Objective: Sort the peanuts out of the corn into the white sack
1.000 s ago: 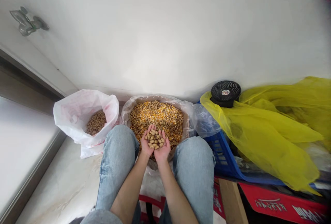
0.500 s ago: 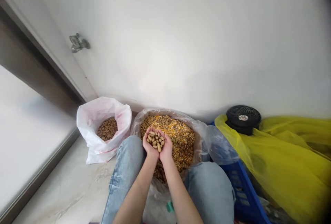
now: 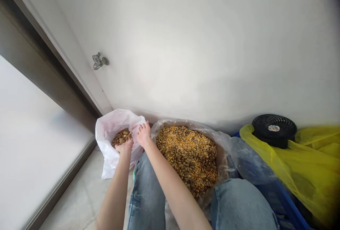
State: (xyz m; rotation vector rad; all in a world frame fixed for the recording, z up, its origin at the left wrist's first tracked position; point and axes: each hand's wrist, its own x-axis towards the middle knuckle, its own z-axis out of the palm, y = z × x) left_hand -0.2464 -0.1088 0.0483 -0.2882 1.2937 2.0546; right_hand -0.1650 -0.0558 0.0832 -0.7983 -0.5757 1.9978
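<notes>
- Left hand (image 3: 124,146): at the mouth of the white plastic bag (image 3: 107,152), fingers (image 3: 122,145) bent down among the peanuts in shell (image 3: 121,138). Whether they grip any cannot be told.
- Right hand (image 3: 144,134): raised beside the bag's right rim, fingers loosely apart and pointing up, holding nothing visible. Contact with the rim is unclear.
- Peanuts: a shallow heap low in the white bag, which stands on the floor against the wall.
- Just right of it, touching: a clear plastic sack (image 3: 225,152) of dried corn kernels mixed with peanuts (image 3: 187,159), its far rim near the wall.
- Person seated, jeans-covered knees (image 3: 240,201) either side of the sack.
- Floor: pale marble-like tile (image 3: 85,198), dark door frame (image 3: 47,77) along its left edge.
- Right corner against the wall: blue plastic crate (image 3: 281,196) under yellow plastic sheeting (image 3: 305,177), small black fan (image 3: 274,129) on top.
- Wall: white, small metal fitting (image 3: 98,61).
</notes>
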